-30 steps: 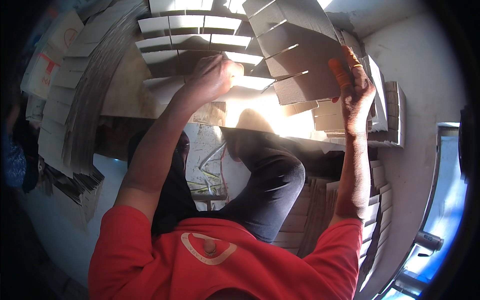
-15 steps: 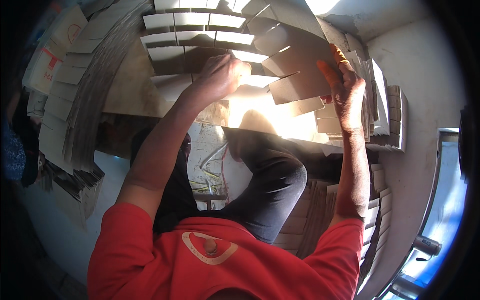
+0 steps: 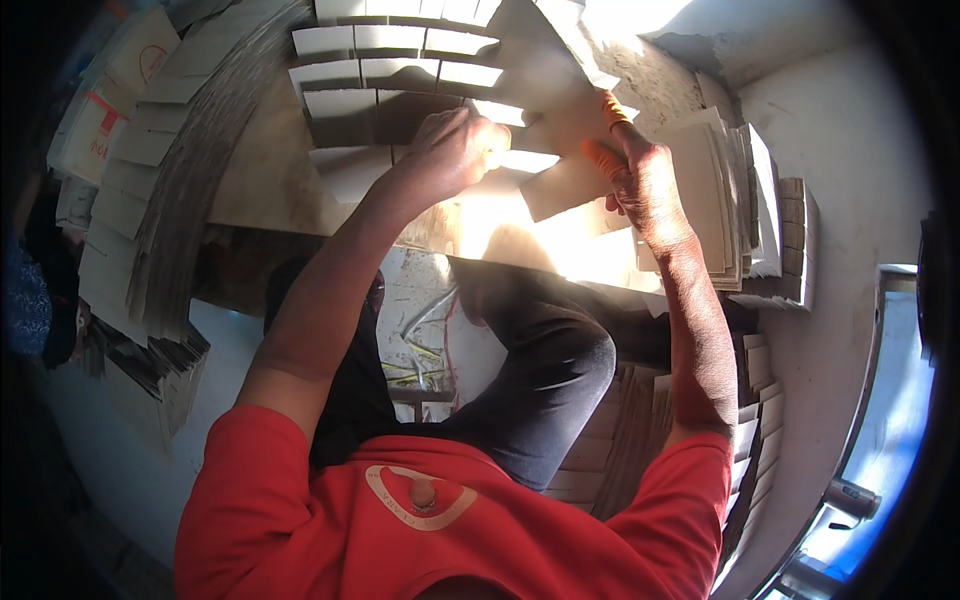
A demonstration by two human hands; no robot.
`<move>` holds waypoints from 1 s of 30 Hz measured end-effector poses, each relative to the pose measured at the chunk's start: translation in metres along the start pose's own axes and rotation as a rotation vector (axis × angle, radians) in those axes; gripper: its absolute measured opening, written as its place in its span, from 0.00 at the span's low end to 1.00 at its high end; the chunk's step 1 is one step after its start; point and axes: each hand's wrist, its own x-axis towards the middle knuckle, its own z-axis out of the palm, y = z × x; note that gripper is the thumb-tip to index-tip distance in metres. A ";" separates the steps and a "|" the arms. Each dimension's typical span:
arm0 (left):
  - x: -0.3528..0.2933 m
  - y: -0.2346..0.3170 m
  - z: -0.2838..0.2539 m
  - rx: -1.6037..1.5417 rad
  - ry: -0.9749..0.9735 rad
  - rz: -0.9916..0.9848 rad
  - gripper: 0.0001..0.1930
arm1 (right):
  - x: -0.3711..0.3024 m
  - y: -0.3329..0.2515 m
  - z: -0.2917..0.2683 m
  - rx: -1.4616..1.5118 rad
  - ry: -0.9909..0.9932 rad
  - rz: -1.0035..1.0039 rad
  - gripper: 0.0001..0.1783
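Head view: right hand (image 3: 645,185) clamped on a cardboard sheet (image 3: 555,110), upper centre of frame; sheet tilted, long axis running from top edge downward, slightly right. Left hand (image 3: 452,150) curled beside the nearest cardboard strips (image 3: 390,73); can't tell whether it grips. Looks partway: several strips stand in rows above the counter (image 3: 270,165), sheet not yet released. Cardboard stack (image 3: 705,190) at right.

I see cardboard strips (image 3: 340,118) ahead (apparently on the table (image 3: 262,165)), a stack (image 3: 165,190) to their left, another stack (image 3: 705,195) right.
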 end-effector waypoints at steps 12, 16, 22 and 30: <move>0.001 -0.002 0.000 0.017 0.000 -0.009 0.08 | 0.010 -0.005 -0.003 -0.041 -0.115 0.005 0.38; 0.000 -0.003 -0.002 -0.022 0.030 0.013 0.08 | 0.014 -0.004 -0.013 -0.137 -0.140 -0.088 0.39; 0.000 -0.002 -0.003 -0.018 0.022 0.010 0.07 | 0.005 -0.006 -0.001 -0.222 -0.181 -0.069 0.38; -0.001 0.002 -0.002 -0.024 0.029 0.003 0.07 | -0.006 0.021 0.031 -0.625 -0.262 -0.218 0.53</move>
